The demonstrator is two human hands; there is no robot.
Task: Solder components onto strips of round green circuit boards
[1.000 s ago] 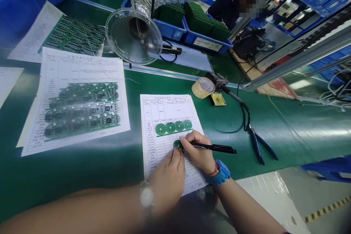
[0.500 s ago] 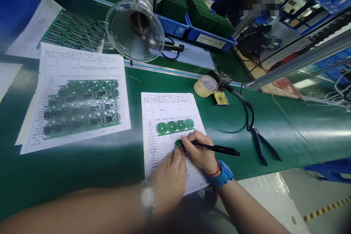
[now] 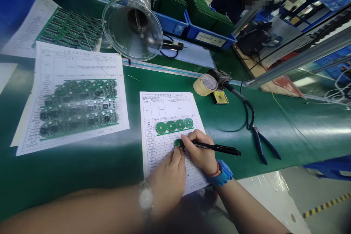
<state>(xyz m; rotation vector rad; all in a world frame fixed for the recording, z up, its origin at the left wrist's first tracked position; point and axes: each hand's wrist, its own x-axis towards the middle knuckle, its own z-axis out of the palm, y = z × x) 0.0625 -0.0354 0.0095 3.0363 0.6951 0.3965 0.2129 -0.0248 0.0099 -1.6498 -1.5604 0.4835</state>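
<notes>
**Left hand [image 3: 171, 175] on a small round green circuit board [image 3: 178, 143], right hand [image 3: 201, 151] around a slim black pen [image 3: 219, 147]**

At the left, a stack of white printed paper forms [image 3: 52, 62] lies on the glossy green tabletop [image 3: 131, 153], bearing overlapping rows of green circuit boards with black components [image 3: 79, 108]. Behind it, dense green circuit panels [image 3: 70, 27] lie partly over another white sheet [image 3: 30, 25].

Further right, a clear, round, funnel-shaped plastic hood [image 3: 117, 40] hangs over the rear of the tabletop, joined to a crinkled silver duct.

Near the middle, a white ruled paper form [image 3: 172, 109] carries a strip of 4 joined round green boards [image 3: 175, 125]. The small board lies on this same form, nearer the person than the strip and partly hidden by fingers of both hands.

The left hand, a silver watch [image 3: 146, 197] at its wrist, has its fingers narrow and close together, fingertips on the small board; whether they pinch it or only press it, I cannot tell. The right hand, with a bright blue band [image 3: 222, 173] at its wrist, is curled around the pen, fingertips by the board's right side. The pen's shaft points rightward; its other end is hidden by the fingers.

Beyond the hands stands a round cream-coloured tub [image 3: 205, 85]. At the far right lie metal pliers with dark blue handles [image 3: 261, 145], well apart from both hands.
</notes>
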